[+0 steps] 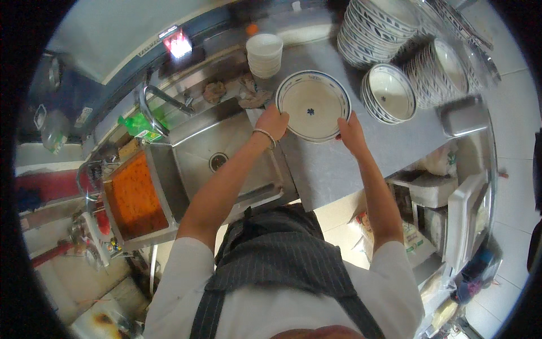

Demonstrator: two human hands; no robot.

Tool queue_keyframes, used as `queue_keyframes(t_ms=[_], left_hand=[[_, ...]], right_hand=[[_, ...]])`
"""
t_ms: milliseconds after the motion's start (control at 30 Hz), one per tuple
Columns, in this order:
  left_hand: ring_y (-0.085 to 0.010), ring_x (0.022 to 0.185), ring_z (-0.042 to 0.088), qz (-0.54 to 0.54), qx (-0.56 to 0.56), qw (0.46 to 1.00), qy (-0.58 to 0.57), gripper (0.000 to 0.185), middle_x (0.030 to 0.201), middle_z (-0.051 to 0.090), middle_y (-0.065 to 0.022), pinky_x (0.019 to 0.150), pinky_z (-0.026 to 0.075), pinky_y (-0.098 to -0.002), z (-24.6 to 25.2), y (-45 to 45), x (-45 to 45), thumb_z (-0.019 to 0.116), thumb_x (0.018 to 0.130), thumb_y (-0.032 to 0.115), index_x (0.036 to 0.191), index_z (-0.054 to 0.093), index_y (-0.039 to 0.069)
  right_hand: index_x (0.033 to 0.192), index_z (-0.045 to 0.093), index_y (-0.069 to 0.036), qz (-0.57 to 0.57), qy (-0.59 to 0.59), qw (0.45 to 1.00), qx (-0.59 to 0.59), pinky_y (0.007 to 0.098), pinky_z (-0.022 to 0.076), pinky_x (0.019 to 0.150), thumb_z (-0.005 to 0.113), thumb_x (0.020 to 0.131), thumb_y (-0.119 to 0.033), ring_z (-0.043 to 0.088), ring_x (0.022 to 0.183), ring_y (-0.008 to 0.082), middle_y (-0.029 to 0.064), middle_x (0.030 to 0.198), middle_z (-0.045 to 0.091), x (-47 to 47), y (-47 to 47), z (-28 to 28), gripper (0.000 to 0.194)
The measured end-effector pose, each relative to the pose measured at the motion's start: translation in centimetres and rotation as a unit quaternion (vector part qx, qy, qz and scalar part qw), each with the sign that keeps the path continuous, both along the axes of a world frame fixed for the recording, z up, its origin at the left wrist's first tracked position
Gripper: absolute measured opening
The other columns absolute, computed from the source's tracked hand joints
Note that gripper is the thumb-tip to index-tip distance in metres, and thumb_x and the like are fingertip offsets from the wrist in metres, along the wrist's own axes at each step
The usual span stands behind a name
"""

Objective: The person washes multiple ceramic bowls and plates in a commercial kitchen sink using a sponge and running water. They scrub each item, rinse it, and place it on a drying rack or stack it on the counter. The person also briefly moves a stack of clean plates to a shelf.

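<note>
Both my hands hold a large white ceramic bowl (314,99) with a blue patterned rim, over the left part of the steel counter (334,169). My left hand (273,123) grips its left edge and wears a bracelet at the wrist. On the opposite edge, my right hand (350,131) has its thumb at the rim. To the right sits a short stack of similar bowls (389,93). Behind it rises a tall stack of patterned bowls (374,31), with more nested bowls (438,74) lying tilted beside it. Small plain white bowls (264,55) are stacked behind my left hand.
Left of the counter is an empty-looking steel sink basin (220,144) with a curved faucet (148,106). Beyond it, another basin holds orange liquid (135,197). Crumpled cloths (250,93) and a green bottle (144,127) lie along the sink's back edge. A steel tray (463,116) sits at the counter's right end.
</note>
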State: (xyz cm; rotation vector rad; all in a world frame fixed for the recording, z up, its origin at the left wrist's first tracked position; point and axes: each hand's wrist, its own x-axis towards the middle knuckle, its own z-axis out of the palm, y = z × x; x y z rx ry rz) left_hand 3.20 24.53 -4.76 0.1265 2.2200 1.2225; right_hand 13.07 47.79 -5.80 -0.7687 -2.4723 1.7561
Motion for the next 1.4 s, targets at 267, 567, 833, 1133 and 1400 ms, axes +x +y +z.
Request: queue_keyframes(t_ms=[267, 567, 833, 1133, 1400], left_hand=[[-0.0426, 0.091, 0.061, -0.029, -0.162, 0.975, 0.149, 0.036, 0.099, 0.062, -0.0281, 0.083, 0.047, -0.0489, -3.2, 2.2, 0.1, 0.048, 0.087, 0.025, 0.107, 0.048, -0.005], [-0.0201, 0.080, 0.065, 0.123, 0.157, 0.979, 0.032, 0.025, 0.097, 0.064, -0.0138, 0.062, 0.054, -0.0367, -1.8, -1.4, 1.9, 0.056, 0.090, 0.015, 0.112, 0.049, 0.005], [-0.0154, 0.101, 0.058, 0.168, 0.364, 0.905, 0.144, 0.030, 0.110, 0.060, -0.0045, 0.081, 0.050, -0.0317, -1.1, -11.0, 2.9, 0.056, 0.092, 0.008, 0.122, 0.051, 0.008], [-0.0154, 0.108, 0.055, 0.014, -0.072, 0.801, 0.594, 0.029, 0.115, 0.059, -0.0055, 0.091, 0.044, -0.0306, -2.5, -18.9, 3.2, 0.055, 0.092, 0.008, 0.121, 0.053, 0.007], [-0.0229, 0.107, 0.058, 0.026, 0.055, 0.920, 0.387, 0.029, 0.113, 0.063, -0.0107, 0.092, 0.044, -0.0341, -0.2, -17.0, 2.4, 0.053, 0.091, 0.012, 0.120, 0.054, 0.005]], right_hand=[[0.114, 0.047, 0.003, 0.031, -0.026, 0.995, 0.091, 0.0433, 0.0503, 0.064, 0.050, 0.084, -0.022, 0.065, 0.066, 0.0324, 0.0205, 0.079, 0.065, 0.1, 1.7, -2.3, 0.039], [0.134, 0.039, -0.003, 0.061, 0.022, 0.969, 0.238, 0.0489, 0.0480, 0.073, 0.052, 0.086, -0.020, 0.063, 0.082, 0.0414, 0.0262, 0.099, 0.063, -0.6, -2.4, 5.8, 0.053], [0.136, 0.042, -0.012, 0.177, 0.374, 0.842, 0.346, 0.0432, 0.0479, 0.071, 0.062, 0.075, -0.001, 0.060, 0.085, 0.0346, 0.0162, 0.103, 0.062, -0.5, -9.8, 8.7, 0.065], [0.121, 0.055, -0.015, 0.214, 0.491, 0.776, 0.333, 0.0416, 0.0466, 0.074, 0.070, 0.070, -0.001, 0.058, 0.089, 0.0320, 0.0137, 0.107, 0.059, -0.8, -14.9, 7.8, 0.055], [0.129, 0.049, -0.008, 0.163, 0.332, 0.886, 0.281, 0.0414, 0.0460, 0.085, 0.060, 0.086, -0.007, 0.058, 0.100, 0.0366, 0.0191, 0.111, 0.059, -0.5, -13.5, 8.7, 0.045]])
